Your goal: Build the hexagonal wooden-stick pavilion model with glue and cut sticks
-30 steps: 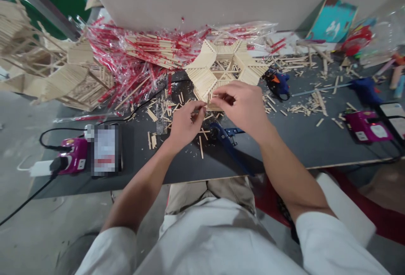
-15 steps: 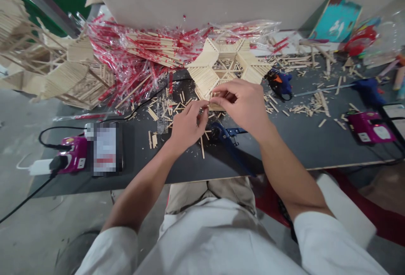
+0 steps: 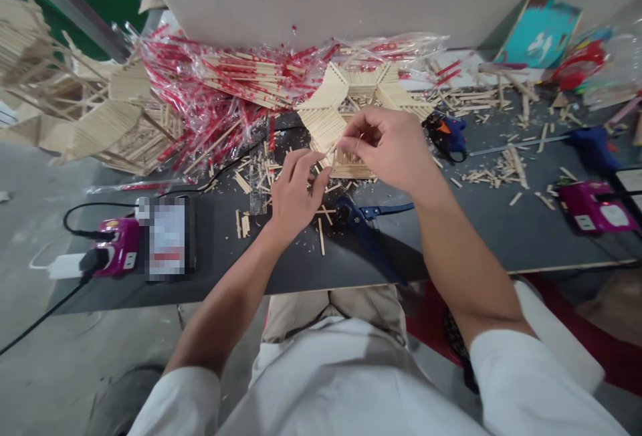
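A star-shaped lattice of pale wooden sticks (image 3: 324, 99) lies on the dark table, its near side partly covered by my hands. My right hand (image 3: 388, 145) is over that near side, thumb and forefinger pinching a short wooden stick (image 3: 331, 150). Just left of it, my left hand (image 3: 299, 185) has its thumb and forefinger apart. The left forefinger's tip is at the stick's end; whether it touches cannot be made out. Below the hands rests a blue-handled cutter (image 3: 368, 235). Loose stick pieces (image 3: 322, 235) lie around it.
Red-and-clear plastic packs of sticks (image 3: 225, 81) are heaped behind. A larger stick structure (image 3: 108, 122) stands left. A blue glue gun (image 3: 451, 132) is right of the star, another glue gun (image 3: 592, 148) farther right. Purple power blocks (image 3: 118, 245) and a phone (image 3: 168, 239) lie nearer the edge.
My right hand has risen slightly away from my left, still pinching the stick. My left thumb and forefinger have spread apart. More of the star's near side and the cutter's handle shows.
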`<state>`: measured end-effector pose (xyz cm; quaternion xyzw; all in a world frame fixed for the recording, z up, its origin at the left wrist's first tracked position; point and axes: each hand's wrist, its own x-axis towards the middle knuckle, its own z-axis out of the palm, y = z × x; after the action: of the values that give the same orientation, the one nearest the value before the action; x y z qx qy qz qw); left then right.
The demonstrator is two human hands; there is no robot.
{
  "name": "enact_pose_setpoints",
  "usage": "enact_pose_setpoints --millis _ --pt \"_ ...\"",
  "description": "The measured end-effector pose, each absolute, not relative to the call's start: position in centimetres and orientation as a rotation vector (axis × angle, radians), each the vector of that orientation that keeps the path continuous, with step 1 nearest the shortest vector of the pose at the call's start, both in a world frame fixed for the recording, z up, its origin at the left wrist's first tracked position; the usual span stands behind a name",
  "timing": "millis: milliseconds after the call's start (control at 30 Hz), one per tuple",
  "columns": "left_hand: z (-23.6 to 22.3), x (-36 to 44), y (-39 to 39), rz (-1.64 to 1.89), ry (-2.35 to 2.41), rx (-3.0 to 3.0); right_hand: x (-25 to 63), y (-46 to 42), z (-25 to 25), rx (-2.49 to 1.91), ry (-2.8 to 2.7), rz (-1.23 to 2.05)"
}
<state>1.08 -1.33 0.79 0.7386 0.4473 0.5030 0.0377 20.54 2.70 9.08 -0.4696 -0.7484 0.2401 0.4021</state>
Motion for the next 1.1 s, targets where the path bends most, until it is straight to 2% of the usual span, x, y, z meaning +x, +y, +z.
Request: enact_pose_setpoints --millis 1100 --pt "1.5 2.1 0.1 1.574 1.276 1.953 20.6 3.3 8.6 -1.156 -1.863 0.735"
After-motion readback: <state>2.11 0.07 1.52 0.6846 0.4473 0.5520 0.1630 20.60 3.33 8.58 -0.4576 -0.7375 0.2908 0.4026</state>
